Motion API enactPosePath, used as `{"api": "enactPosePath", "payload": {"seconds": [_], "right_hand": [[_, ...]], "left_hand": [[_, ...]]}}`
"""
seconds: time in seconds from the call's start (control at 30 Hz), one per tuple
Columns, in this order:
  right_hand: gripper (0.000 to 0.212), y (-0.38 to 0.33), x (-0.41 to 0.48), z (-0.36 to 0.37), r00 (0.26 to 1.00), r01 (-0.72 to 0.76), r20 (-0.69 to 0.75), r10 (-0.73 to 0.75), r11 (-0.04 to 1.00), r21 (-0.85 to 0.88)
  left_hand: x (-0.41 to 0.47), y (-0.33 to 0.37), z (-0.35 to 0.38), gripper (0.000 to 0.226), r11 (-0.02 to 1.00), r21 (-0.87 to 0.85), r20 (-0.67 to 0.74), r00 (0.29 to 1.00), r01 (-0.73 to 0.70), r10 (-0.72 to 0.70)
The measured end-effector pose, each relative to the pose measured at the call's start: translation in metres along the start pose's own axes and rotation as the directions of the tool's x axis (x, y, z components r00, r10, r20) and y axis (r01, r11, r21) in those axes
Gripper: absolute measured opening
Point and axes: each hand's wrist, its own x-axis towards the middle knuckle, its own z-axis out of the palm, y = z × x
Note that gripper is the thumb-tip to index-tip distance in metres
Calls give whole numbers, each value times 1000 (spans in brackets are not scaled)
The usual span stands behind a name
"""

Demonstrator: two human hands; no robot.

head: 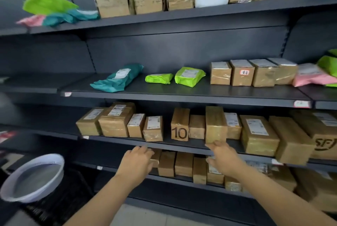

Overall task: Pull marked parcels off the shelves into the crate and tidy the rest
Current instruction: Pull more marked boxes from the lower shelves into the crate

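Tall cardboard parcel stands upright on the third shelf down. Its long axis is vertical and its narrow taped face is turned outward. Its base sits at the shelf's front lip, forward of its neighbours: a squat box and the box printed "10" to its left, a labelled box to its right. The right hand reaches up to it, fingers outstretched and touching its lower front edge, thumb splayed below, not closed round it. The left hand hovers before the shelf beneath, fingers loosely curved and holding nothing, near a small box. A white basin sits lower left.
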Motion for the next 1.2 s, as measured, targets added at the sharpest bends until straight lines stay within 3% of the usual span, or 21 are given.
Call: {"api": "enactPosePath", "payload": {"seconds": [0.3,0.5,0.7,0.9,1.2], "right_hand": [[56,-13,101,19,995,95,-9,-95,985,142],[54,-12,159,37,999,20,-47,-11,981,193],[61,-23,210,55,995,-102,7,103,976,190],[75,-52,261,74,956,-294,37,292,944,152],[74,-80,321,109,841,-541,54,539,841,25]], "left_hand": [[60,-37,16,46,996,30,27,996,87,-88],[107,-50,37,45,993,-8,34,993,115,-114],[138,-78,65,45,993,-62,47,994,101,-99],[193,-132,93,39,997,-80,54,999,4,1],[276,-164,150,59,962,-35,252,929,-270,270]]}}
